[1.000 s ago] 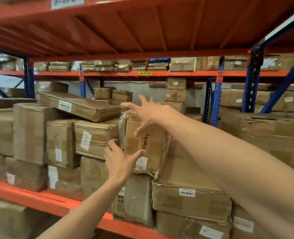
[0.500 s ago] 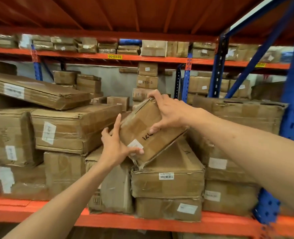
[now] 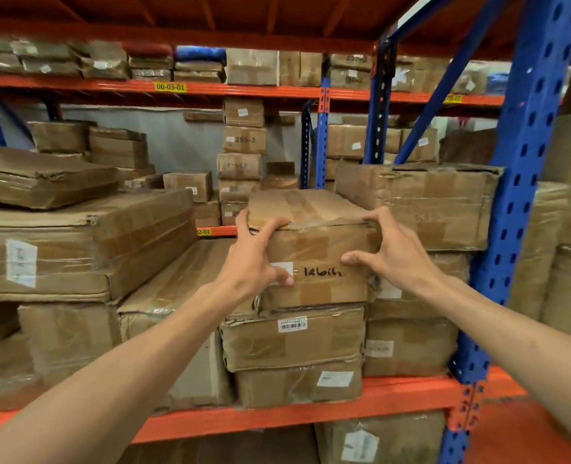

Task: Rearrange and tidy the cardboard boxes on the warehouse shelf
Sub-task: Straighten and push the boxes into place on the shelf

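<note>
A taped cardboard box (image 3: 317, 249) with black handwriting on its front lies flat on top of a stack of two boxes (image 3: 294, 343) in the middle of the shelf. My left hand (image 3: 255, 259) grips its left front corner, thumb on top and fingers over the white label. My right hand (image 3: 389, 249) clasps the right front corner, fingers spread on the front face. The box sits level and square to the shelf front.
A large box (image 3: 421, 202) stands just right of the held one, against the blue upright (image 3: 525, 195). Long flat boxes (image 3: 86, 242) pile up on the left, one leaning (image 3: 177, 289) beside the stack. The orange shelf beam (image 3: 310, 413) runs along the front.
The box was tilted on its corner between my hands; it now lies flat on the stack, and both hands have shifted to its front corners.
</note>
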Tool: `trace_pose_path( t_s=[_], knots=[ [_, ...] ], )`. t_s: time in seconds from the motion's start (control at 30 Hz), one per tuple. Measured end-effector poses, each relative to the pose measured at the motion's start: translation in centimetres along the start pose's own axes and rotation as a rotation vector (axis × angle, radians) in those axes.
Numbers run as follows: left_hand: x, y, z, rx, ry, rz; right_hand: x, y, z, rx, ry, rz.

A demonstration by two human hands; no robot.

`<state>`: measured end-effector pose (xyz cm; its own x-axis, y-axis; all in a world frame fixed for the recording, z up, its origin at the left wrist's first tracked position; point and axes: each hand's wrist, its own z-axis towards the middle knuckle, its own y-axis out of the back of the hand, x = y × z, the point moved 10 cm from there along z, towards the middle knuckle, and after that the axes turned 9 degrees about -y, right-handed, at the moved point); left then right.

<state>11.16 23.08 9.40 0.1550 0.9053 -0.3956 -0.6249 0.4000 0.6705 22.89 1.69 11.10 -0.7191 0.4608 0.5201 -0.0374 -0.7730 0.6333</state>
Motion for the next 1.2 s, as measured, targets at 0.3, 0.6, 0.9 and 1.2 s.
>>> trace_pose_path(
  t_s=[0.3,0.6,0.9,1.2],
  knots=[
    [1.4,-0.4,0.9,0.04,-0.002,-0.001,-0.2,-1.2,1.5,0.04,-0.023,-0.014],
    [1.6,-0.5,0.7,0.048,0.042,0.01,0.0,-1.6,1.2,0.142,-0.057,-0.03],
    [1.4,-0.6,0.1,0.067,0.128,0.042,0.1,-1.8,1.2,0.202,-0.078,-0.055],
    [1.7,0.8,-2.5,0.062,0.171,0.161,3.9,-1.6,2.0,0.068,0.13,-0.436]
  ],
)
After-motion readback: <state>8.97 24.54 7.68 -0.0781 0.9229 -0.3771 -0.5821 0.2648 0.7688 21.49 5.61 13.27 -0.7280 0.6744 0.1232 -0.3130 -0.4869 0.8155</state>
